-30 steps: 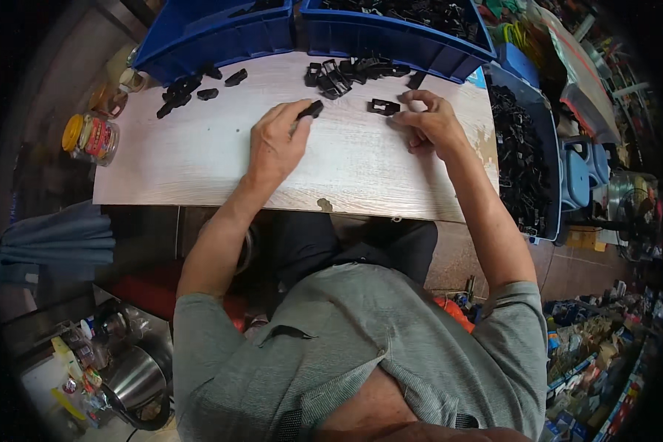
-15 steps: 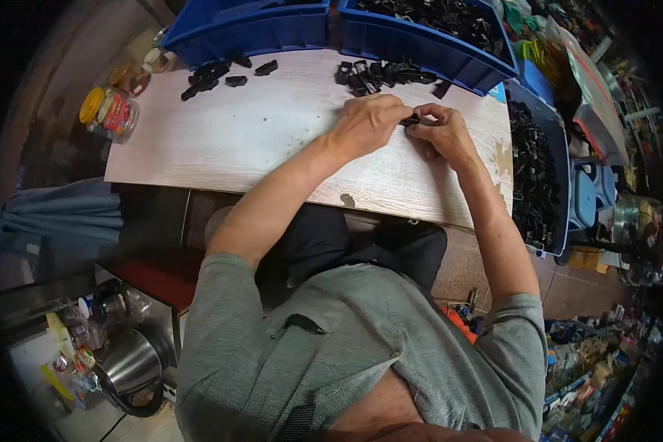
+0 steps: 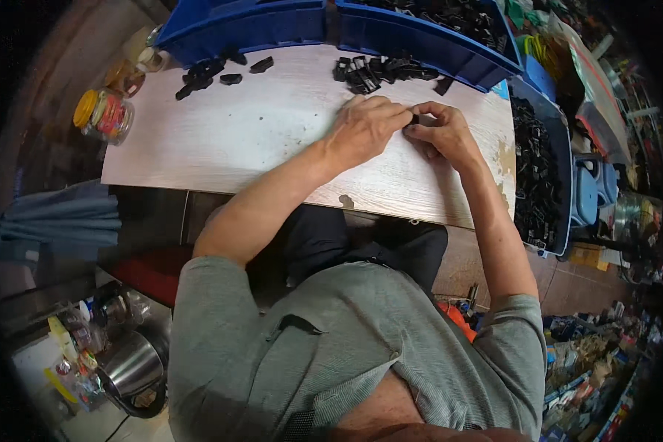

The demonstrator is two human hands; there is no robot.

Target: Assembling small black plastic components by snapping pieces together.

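Note:
Over the right half of a whitish wood-grain table (image 3: 199,147), my two hands meet at a small black plastic part (image 3: 412,122). My right hand (image 3: 449,135) pinches it between thumb and fingers. My left hand (image 3: 366,127) is closed, its fingertips against the part's left side; the fingers hide most of its shape. Just beyond my hands lies a loose heap of black plastic parts (image 3: 390,71), some of them frame-like. Another, smaller group of black pieces (image 3: 201,74) lies at the table's far left.
Two blue bins, one on the left (image 3: 247,29) and one on the right (image 3: 427,50), stand along the far edge. A third bin (image 3: 563,191) full of black parts is beside the table's right edge. A yellow-lidded jar (image 3: 104,116) stands at the left edge.
Both hands stay together on the black part, with only slight finger movement; less of the part shows now. My left elbow has swung a little outward. The view has shifted slightly.

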